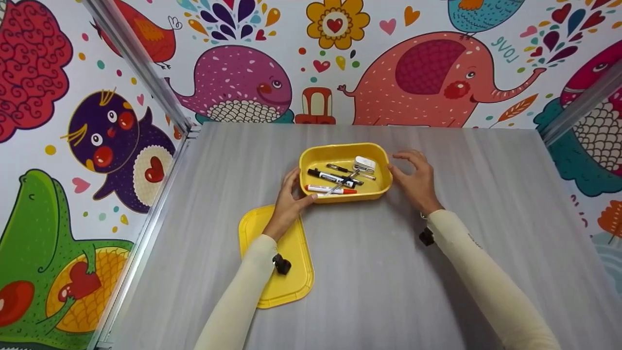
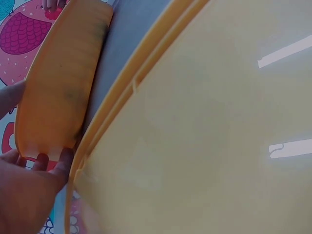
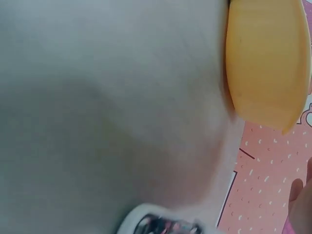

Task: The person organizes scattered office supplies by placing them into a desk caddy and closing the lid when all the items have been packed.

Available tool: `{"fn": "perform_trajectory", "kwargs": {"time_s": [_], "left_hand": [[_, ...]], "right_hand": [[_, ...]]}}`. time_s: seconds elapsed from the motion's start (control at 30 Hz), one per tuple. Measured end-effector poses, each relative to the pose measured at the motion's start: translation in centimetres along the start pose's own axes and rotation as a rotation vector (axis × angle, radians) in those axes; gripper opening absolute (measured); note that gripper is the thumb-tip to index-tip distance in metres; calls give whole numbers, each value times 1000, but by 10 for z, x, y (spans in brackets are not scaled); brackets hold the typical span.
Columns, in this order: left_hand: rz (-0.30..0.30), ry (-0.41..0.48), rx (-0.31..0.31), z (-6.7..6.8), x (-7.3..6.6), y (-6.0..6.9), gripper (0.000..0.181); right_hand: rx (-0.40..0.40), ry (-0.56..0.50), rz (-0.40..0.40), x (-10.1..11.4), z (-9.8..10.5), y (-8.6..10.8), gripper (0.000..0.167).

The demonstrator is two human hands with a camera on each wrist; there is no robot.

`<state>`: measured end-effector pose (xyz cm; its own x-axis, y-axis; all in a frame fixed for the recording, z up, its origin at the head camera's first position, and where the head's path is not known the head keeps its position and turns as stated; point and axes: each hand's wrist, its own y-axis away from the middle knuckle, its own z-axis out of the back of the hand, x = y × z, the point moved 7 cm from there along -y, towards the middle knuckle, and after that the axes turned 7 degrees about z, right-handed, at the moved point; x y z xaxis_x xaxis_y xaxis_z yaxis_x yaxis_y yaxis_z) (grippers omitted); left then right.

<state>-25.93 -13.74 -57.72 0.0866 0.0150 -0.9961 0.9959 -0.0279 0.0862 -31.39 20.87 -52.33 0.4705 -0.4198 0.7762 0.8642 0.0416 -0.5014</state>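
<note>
A yellow plastic box (image 1: pixel 346 197) stands uncovered on the table. Inside lie a black marker (image 1: pixel 333 178), a white marker with a red cap (image 1: pixel 331 189), a few pens (image 1: pixel 337 168) and a small white stapler-like thing (image 1: pixel 364 164). My left hand (image 1: pixel 287 206) grips the box's left end, thumb at the front rim and fingers round the end wall. At the right end my right hand (image 1: pixel 418 183) is held with spread, slightly bent fingers; in the right wrist view it is apart from the box (image 3: pixel 265 61). A yellow lid (image 1: pixel 299 253) lies partly under my left forearm.
The grey table (image 1: pixel 369 272) runs back to a wall with cartoon animals (image 1: pixel 423 82). Metal frame posts (image 1: pixel 146 68) stand at the left and right corners. Small black cameras (image 1: pixel 426 236) sit on both wrists.
</note>
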Motion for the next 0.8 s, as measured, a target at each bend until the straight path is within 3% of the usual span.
{"fn": "perform_trajectory", "kwargs": {"time_s": [0.37, 0.6, 0.8], "left_hand": [[-8, -1, 3, 1, -1, 0, 93], [-5, -8, -6, 1, -2, 2, 92], [-6, 6, 3, 0, -1, 0, 93]], "right_hand": [[-41, 1, 87, 4, 24, 14, 27], [-28, 31, 45, 0, 34, 27, 27], [-14, 38, 71, -1, 41, 39, 30]]}}
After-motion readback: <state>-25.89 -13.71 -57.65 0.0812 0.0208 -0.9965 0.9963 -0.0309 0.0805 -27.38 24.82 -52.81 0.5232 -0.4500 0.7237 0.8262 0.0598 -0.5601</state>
